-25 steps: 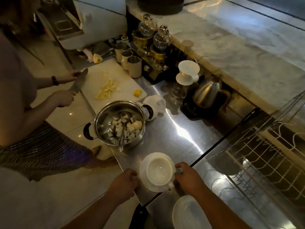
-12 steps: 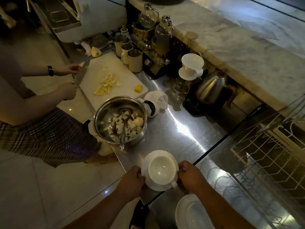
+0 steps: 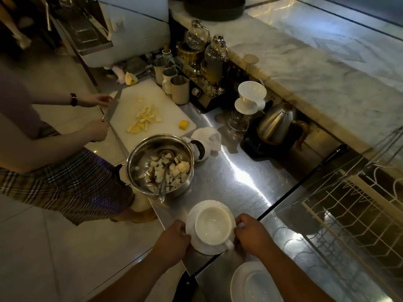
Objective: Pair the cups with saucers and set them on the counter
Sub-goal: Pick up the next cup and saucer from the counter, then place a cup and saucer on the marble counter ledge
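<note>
Cup: round white ceramic cup (image 3: 212, 226), empty, upright, seated on the saucer; handle points toward 5 o'clock.
Saucer: round white ceramic saucer (image 3: 201, 247), under the cup, at the near edge of the desk.
Desk: brushed stainless steel desk (image 3: 229, 182), carrying saucer and cup at its 6 o'clock end.
Left grip: left hand (image 3: 173, 240), at 9 o'clock of the saucer, fingers curled closed on the saucer rim.
Right grip: right hand (image 3: 253, 234), at 3 o'clock of the saucer, fingers curled closed on the rim beside the cup handle.
Plate: second flat white plate (image 3: 255, 284), at 5 o'clock of the cup, partly under the right forearm.
Pot: shiny steel two-handled pot (image 3: 160, 164), at 11 o'clock of the cup, holding pale cut chunks and a metal ladle.
Board: white rectangular chopping board (image 3: 150, 110), at 11 o'clock beyond the pot, with yellow pieces on it.
Second person: stands at 9 o'clock of the board, holding a long knife (image 3: 112, 106).
Kettle: steel gooseneck kettle (image 3: 277, 124), at 1 o'clock of the cup.
Rack: white wire dish rack (image 3: 357, 216), at 3 o'clock.
</note>
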The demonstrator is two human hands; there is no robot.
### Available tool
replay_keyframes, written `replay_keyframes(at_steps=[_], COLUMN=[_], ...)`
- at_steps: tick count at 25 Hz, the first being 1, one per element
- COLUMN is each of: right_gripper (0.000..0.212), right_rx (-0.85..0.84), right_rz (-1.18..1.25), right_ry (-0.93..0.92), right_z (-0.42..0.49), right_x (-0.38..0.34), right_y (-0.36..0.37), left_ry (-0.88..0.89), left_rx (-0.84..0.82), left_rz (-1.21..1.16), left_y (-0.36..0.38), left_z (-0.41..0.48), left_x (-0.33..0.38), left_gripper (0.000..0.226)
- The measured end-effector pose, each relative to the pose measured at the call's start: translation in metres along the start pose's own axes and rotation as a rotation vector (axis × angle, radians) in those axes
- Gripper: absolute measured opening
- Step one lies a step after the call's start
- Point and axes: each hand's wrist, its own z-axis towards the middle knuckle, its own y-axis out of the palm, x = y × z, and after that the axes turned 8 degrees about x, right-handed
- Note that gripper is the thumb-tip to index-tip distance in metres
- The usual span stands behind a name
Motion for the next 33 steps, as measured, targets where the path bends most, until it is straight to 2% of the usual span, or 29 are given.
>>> replay_keyframes(at_steps=[6, 12, 20, 25, 33], right_gripper=[0.012, 0.010, 0.015, 0.014, 0.016], right_rx=[0.014, 0.057, 0.121, 0.202, 0.378], right_rz=[0.097, 0.178, 0.262, 0.319, 0.348], right_ry=[-0.026, -0.019, 0.018, -0.024, -0.016], right_z=[-0.011, -0.027, -0.056, -0.080, -0.131], right_x=[-0.016, -0.033, -0.056, -0.060, -0.044], right_y=[-0.038, -0.086, -0.163, -0.214, -0.289], left_ry=[0.022, 0.074, 0.210, 0.279, 0.403], left_rx=[-0.025, 0.065, 0.073, 0.055, 0.051], left_rz=[-0.130, -0.288, -0.237, -0.243, -0.162], left_y=[-0.023, -0.042, -0.083, -0.098, -0.093], left_z=[-0.013, -0.038, -0.077, -0.111, -0.162], left_x=[0.029, 0.071, 0.147, 0.192, 0.263], left_gripper=[0.018, 0.020, 0.015, 0.028, 0.016])
